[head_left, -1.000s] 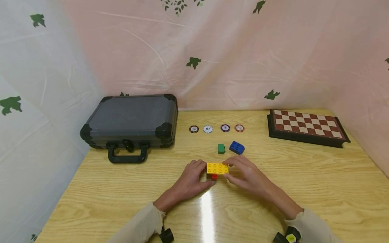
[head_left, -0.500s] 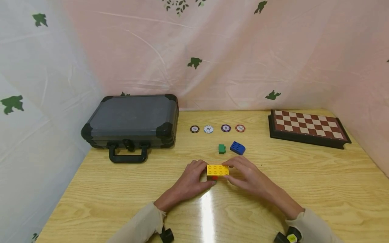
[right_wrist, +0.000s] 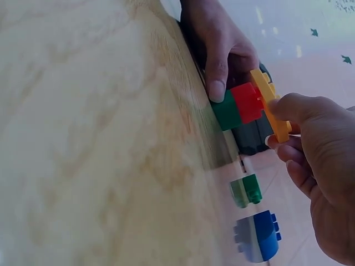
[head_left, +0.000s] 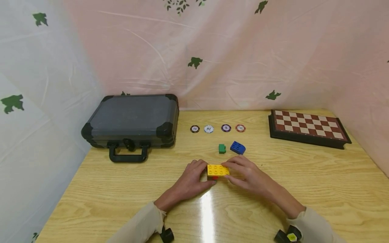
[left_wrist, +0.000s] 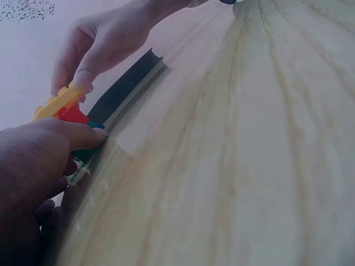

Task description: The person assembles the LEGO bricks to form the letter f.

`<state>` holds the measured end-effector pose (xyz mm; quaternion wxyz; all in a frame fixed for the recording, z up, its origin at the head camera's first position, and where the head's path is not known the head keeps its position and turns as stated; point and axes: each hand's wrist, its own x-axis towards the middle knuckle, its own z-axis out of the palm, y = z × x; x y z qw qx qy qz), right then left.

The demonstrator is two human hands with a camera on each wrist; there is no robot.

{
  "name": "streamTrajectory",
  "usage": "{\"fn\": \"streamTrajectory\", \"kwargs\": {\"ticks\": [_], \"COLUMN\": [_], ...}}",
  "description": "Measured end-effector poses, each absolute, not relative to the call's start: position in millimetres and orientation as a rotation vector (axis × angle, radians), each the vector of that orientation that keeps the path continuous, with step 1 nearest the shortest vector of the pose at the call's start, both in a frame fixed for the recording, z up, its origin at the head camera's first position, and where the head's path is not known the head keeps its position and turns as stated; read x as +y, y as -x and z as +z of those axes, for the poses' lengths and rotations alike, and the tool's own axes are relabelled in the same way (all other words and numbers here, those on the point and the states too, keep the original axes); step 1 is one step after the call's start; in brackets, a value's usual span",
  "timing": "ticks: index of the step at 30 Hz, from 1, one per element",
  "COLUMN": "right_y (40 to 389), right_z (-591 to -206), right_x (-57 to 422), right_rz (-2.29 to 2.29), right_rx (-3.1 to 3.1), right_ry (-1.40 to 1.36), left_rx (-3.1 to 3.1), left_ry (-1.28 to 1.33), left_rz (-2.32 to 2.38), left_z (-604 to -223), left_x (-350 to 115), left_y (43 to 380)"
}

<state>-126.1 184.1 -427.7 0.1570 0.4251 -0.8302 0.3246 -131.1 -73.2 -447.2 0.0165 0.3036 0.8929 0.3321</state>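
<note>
One yellow brick [head_left: 215, 170], pinched by the right hand [head_left: 250, 176] at the near middle of the table [head_left: 115, 192], hides slightly more of the red brick [right_wrist: 247, 103] beneath than a second ago, suggesting seating, perhaps unfinished; the left hand [head_left: 189, 182] grips the lower green brick [right_wrist: 227, 114].

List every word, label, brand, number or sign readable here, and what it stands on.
"10": on the white-and-blue chip.
Too small or blurred to read: the markings on the black chip, purple chip and red chip.
No other text is legible.
</note>
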Motion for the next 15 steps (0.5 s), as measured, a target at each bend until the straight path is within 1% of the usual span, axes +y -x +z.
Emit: {"fn": "streamTrajectory", "kwargs": {"ticks": [15], "right_y": [125.9], "right_z": [-419.0], "right_x": [182.6], "right_rz": [0.753], "right_rx": [-2.486], "right_ry": [-1.241], "left_rx": [2.781], "left_ry": [-0.956], "left_rz": [1.034], "left_z": [-446.6], "left_x": [-72.2], "left_y": [131.6]}}
